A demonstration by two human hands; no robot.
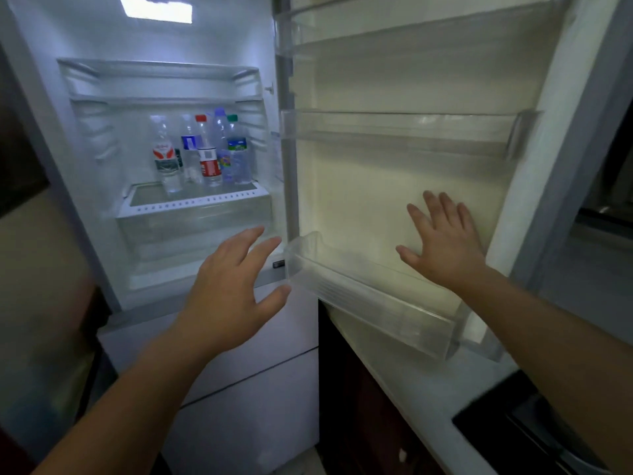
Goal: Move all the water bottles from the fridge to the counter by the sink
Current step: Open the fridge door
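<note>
The fingers [255, 234] of the left hand [226, 289] are spread wide and hold nothing; they are stretched toward the open fridge [164, 87], near the front edge of its lower drawer and well short of the bottles. The fingers [433, 207] of the right hand [445, 248] are likewise splayed wide and empty, laid flat against or just before the inner face of the fridge door [394, 173]; actual contact cannot be told. Beyond the left hand, the water bottles [202, 156] are seen standing upright in a tight cluster on the glass shelf [195, 200], toward the far right of that shelf, with caps of different colours; some five are counted, though blur makes the number uncertain. The door bins [376, 296] are seen to hold nothing. At the near right, a pale strip of desk [428, 389] is shown beside a dark recessed fitting, perhaps the sink. No bottle appears to have been moved yet, so the reach for the first bottle is judged to be the step in hand. It would be done well if the door were kept steadied by the right hand while the nearest front bottle is taken round its body, below the shoulder, and lifted straight up before being drawn out, so that the neighbours standing close against it are not toppled.
</note>
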